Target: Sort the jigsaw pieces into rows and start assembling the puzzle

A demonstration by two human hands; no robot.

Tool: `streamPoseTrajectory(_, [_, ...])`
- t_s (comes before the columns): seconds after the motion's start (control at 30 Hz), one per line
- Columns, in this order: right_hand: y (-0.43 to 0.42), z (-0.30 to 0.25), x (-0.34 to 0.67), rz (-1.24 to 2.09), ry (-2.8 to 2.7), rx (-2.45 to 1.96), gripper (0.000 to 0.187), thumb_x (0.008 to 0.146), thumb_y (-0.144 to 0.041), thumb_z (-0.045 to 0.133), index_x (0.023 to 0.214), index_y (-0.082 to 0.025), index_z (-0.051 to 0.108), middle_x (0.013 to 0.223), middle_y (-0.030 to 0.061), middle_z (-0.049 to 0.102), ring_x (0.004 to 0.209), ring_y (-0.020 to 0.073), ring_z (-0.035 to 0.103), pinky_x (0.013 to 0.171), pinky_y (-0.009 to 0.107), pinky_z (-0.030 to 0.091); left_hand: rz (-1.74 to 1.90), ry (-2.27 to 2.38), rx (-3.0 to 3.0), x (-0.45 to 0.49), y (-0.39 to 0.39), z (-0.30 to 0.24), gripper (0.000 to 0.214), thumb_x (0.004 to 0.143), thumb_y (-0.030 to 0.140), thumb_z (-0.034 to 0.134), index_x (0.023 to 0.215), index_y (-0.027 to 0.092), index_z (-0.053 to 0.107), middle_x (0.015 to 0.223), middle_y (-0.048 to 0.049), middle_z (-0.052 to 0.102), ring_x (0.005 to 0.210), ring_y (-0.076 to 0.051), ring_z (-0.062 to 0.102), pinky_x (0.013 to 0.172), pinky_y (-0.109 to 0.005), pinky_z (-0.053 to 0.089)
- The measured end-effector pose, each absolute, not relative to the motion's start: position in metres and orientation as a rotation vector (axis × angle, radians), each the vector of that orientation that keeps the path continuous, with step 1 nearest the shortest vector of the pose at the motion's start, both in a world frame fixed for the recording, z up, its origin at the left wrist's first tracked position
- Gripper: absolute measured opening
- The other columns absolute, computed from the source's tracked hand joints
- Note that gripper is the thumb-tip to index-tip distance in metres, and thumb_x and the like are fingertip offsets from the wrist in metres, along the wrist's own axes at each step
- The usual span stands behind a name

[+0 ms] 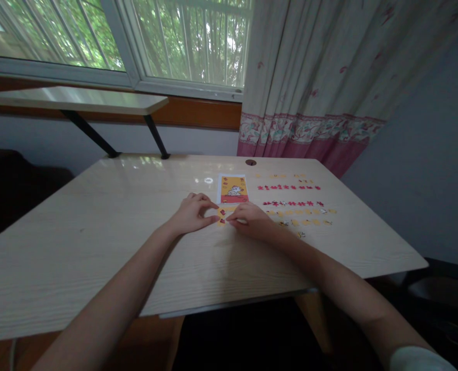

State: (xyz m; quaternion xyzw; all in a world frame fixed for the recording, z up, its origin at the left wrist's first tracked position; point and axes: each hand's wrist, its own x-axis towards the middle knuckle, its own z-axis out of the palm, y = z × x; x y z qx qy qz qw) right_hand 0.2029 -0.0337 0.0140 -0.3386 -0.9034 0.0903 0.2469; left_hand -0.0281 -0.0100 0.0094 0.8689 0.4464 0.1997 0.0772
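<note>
A small joined patch of orange jigsaw pieces (223,212) with dark red marks lies on the table between my two hands. My left hand (192,214) curves in from the left, its thumb and index fingertips apart and gripping the patch's left side. From the other side, my right hand (249,219) has thumb and index finger drawn together at the patch's right edge. What sits in that pinch is mostly covered by the fingers, but it looks like a jigsaw piece. Just beyond lies a picture card (234,190), orange and red with a white animal on it.
Rows of loose red pieces (289,187) and yellow pieces (306,212) spread over the right of the light wooden table (136,263). A raised shelf (97,99) on dark legs stands at the back left. Behind are a window and a curtain (291,67).
</note>
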Motion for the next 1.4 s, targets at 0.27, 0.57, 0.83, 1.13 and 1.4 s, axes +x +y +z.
streamPoseTrajectory(0.27, [-0.001,0.025,0.258,0.124,-2.454,-1.252,0.019,0.083,-0.026,0.053,0.085,-0.019,0.071,0.084,0.0046,0.069,0.082,0.0174,0.058,0.081,0.032,0.039,0.648,1.255,2.631,-0.028,-0.012,0.013,0.033,0.080,0.048,0.051,0.099,0.026,0.068,0.095,-0.0055,0.058,0.088,-0.022,0.048,0.083,-0.038,0.035])
streamPoseTrajectory(0.57, [-0.002,0.016,0.251,0.133,-2.496,-1.257,0.019,0.084,-0.025,0.052,0.089,-0.020,0.070,0.088,0.0053,0.068,0.085,0.0177,0.059,0.084,0.033,0.039,0.578,1.240,2.674,-0.027,-0.013,0.013,0.032,0.081,0.047,0.051,0.100,0.029,0.068,0.097,-0.0059,0.057,0.089,-0.022,0.047,0.084,-0.038,0.035])
streamPoseTrajectory(0.83, [0.001,0.009,0.249,0.119,-2.455,-1.283,0.014,0.080,-0.025,0.057,0.084,-0.019,0.070,0.085,0.0047,0.068,0.084,0.0168,0.057,0.081,0.031,0.040,0.575,1.260,2.682,-0.029,-0.009,0.009,0.031,0.079,0.048,0.052,0.100,0.030,0.068,0.097,-0.0058,0.057,0.091,-0.023,0.046,0.083,-0.038,0.035])
streamPoseTrajectory(1.13, [0.000,0.009,0.246,0.130,-2.420,-1.317,0.015,0.080,-0.029,0.059,0.085,-0.019,0.070,0.084,0.0054,0.067,0.083,0.0167,0.056,0.078,0.029,0.040,0.595,1.278,2.665,-0.030,-0.008,0.008,0.031,0.080,0.046,0.051,0.100,0.030,0.068,0.096,-0.0058,0.057,0.090,-0.023,0.046,0.082,-0.039,0.035])
streamPoseTrajectory(1.4, [0.002,0.008,0.246,0.137,-2.425,-1.323,0.015,0.080,-0.029,0.058,0.086,-0.020,0.069,0.083,0.0041,0.067,0.082,0.0163,0.056,0.078,0.029,0.039,0.597,1.289,2.680,-0.030,-0.007,0.006,0.029,0.081,0.042,0.049,0.100,0.031,0.068,0.097,-0.0056,0.056,0.090,-0.023,0.046,0.081,-0.038,0.036])
